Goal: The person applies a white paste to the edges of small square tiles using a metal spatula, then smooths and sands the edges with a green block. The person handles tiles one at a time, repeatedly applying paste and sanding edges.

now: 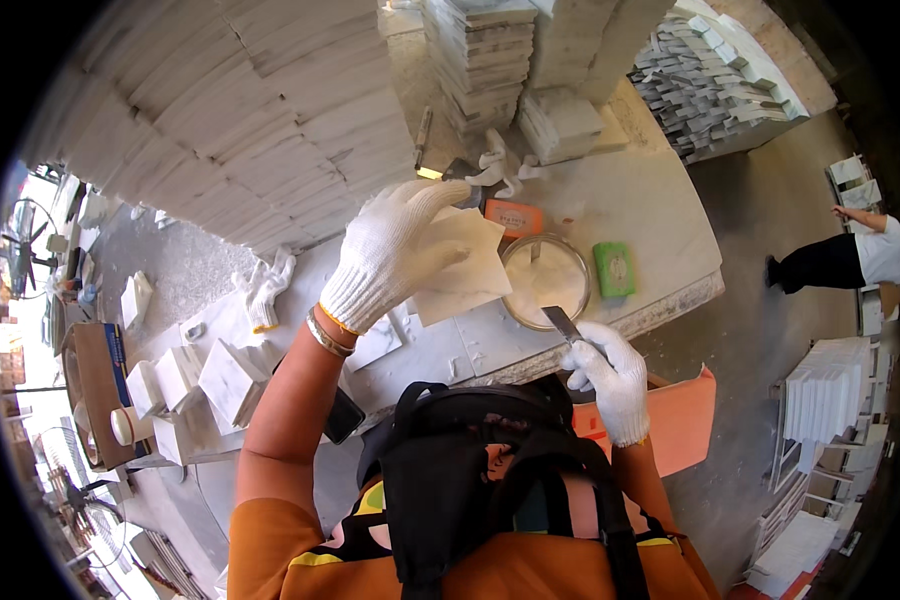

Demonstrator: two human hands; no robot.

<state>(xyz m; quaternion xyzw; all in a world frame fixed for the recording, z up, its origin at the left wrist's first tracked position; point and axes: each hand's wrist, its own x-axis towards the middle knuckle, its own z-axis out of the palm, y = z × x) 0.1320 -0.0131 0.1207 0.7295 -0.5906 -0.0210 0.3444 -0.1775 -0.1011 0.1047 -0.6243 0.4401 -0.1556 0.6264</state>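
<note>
My left hand [395,250], in a white knit glove, grips a square off-white tile [475,275] above the worktable, thumb on its face and fingers over the far edge. My right hand [610,380], gloved the same way, is closed around a small flat-bladed putty knife [562,323], its handle mostly hidden in the fist. The blade's tip is by the near rim of a round tin [540,290] of cream-coloured paste, in which a short flat tool rests. An orange block [513,217] lies behind the tin, a green block [613,269] to its right.
Tile stacks [480,60] stand at the back, beside a long wall of stacked slabs [220,120]. Loose white gloves [265,285] lie on the table. Tile blocks [232,380] sit left, near a dark phone-like object [343,415]. A person [845,252] stands far right.
</note>
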